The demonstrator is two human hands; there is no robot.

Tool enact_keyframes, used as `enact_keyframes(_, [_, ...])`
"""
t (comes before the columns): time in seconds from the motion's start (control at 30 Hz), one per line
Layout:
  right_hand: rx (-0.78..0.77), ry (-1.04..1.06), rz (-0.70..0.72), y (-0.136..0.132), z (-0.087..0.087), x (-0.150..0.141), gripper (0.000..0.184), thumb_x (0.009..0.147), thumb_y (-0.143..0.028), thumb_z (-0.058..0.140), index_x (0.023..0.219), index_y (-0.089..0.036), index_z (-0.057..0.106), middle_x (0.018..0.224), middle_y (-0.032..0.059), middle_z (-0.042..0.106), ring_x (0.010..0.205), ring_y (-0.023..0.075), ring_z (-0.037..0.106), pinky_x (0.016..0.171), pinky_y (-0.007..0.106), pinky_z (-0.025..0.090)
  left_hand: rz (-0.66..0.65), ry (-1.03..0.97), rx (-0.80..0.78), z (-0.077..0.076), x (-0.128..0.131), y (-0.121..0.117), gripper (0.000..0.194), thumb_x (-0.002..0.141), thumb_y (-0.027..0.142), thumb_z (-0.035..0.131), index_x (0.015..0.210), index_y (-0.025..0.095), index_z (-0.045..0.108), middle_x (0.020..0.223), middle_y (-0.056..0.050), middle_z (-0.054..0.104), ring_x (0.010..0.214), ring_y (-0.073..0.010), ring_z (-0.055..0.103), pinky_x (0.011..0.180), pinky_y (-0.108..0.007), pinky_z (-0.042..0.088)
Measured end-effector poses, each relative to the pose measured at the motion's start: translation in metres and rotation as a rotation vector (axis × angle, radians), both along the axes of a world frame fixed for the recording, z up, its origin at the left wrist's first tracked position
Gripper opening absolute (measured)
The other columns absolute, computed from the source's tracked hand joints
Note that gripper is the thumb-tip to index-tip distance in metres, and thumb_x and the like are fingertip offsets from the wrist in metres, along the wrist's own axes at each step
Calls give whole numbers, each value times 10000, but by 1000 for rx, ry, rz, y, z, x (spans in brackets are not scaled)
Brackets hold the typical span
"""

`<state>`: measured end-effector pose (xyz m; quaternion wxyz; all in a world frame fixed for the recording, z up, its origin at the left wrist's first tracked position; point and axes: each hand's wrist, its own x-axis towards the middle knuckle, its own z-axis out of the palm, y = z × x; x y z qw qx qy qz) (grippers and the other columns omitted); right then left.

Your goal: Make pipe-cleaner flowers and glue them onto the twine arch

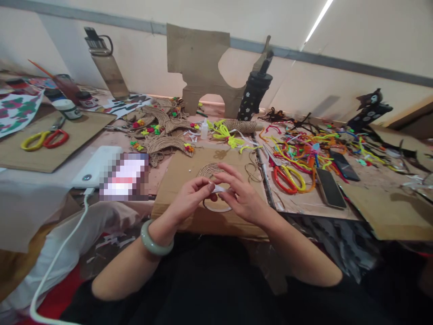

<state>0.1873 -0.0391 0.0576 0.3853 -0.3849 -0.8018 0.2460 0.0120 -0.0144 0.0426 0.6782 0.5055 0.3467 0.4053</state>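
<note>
Left hand (190, 197) in a pinch, right hand (246, 197) curled close beside it, bare forearms (299, 243) angled inward

Soft, fairly even light brightens the pale wall (277, 18), where a sharp white streak of glare (318, 20) burns out between one and two o'clock and grey shadows fall at ten (57, 49) and just past two (324, 106), while the black shirt (213, 280) at six and the corner toward four sink into near-black. Wide-angle distortion tips the water bottle (111, 74) at ten outward and stretches the lower edges; fine detail is smeared around the white slip (219, 189) near centre, and coarse pixelation masks the phone screen (126, 177) just below nine.
</note>
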Motion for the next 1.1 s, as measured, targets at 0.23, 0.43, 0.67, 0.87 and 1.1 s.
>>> enact_keyframes(0.23, [-277,164,-48,-9,-15,4,443,869,-240,561,1305,-266,489,1148,87,626,891,162,646,674,282,540,131,-89,-43,-4,-1,-4,286,694,440,736,728,180,622,597,19,633,578,-109,588,597,-232,458])
enact_keyframes(0.43, [-452,300,-49,-17,-17,2,170,838,-301,597,947,-192,670,803,18,665,690,126,588,644,262,488,179,-126,-81,-4,-5,-8,232,655,361,761,672,178,620,653,14,633,635,-116,594,667,-250,484])
enact_keyframes(0.67, [-547,414,-42,-21,-16,-1,184,821,-368,615,874,-195,652,678,-17,575,603,105,505,580,236,426,102,-178,-133,2,-9,-15,194,643,292,740,577,176,600,777,-10,660,688,-115,557,631,-226,437])
enact_keyframes(0.87, [-567,457,-34,-22,-17,-2,212,825,-395,621,889,-197,664,696,-14,581,602,103,489,576,236,408,138,-177,-146,6,-9,-18,206,620,279,739,540,178,577,789,-19,683,692,-133,565,633,-244,438])
enact_keyframes(1.1, [-616,723,-145,-19,-23,1,240,766,-417,686,816,-186,649,551,-46,521,481,84,446,480,220,374,209,-214,-138,-6,-20,-12,259,653,318,743,517,185,566,767,-15,697,772,-158,611,765,-291,474])
